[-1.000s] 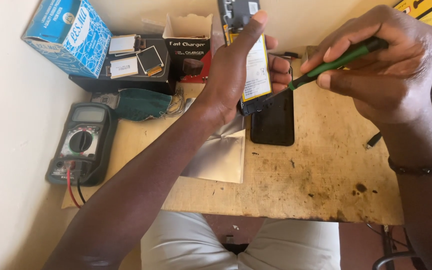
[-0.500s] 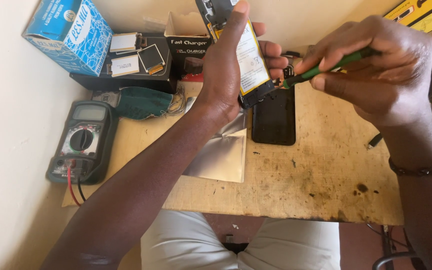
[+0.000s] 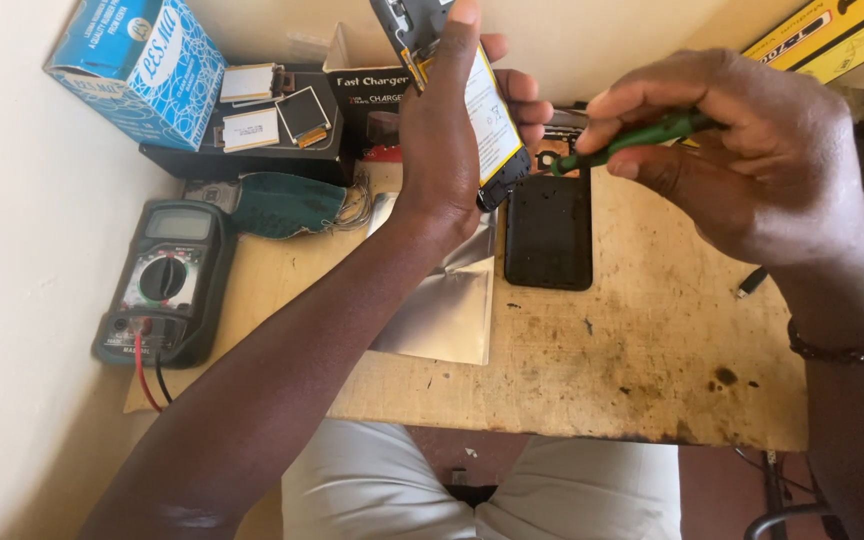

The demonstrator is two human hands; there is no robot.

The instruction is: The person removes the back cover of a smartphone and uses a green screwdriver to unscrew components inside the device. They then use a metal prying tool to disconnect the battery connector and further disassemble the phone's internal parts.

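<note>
My left hand (image 3: 452, 140) grips an opened phone (image 3: 482, 110) upright above the wooden table (image 3: 632, 360), its battery side with a white and yellow label facing right. My right hand (image 3: 732, 150) pinches a green-handled screwdriver (image 3: 632, 138), whose tip points left at the phone's lower right edge. Directly below them a black phone back cover (image 3: 549, 230) lies flat on the table. A sheet of silver foil (image 3: 447, 300) lies to the left of the cover, partly hidden by my left forearm.
A dark multimeter (image 3: 164, 280) with red and black leads sits at the table's left edge. Behind it are a green cloth (image 3: 287, 203), a blue carton (image 3: 142, 65), a black box (image 3: 282, 130) bearing small screens, and a charger box (image 3: 372, 85). A yellow package (image 3: 832, 35) is at far right.
My left hand has tilted and lifted the phone up and to the left. My right hand brought the screwdriver tip closer to the phone's lower edge.
</note>
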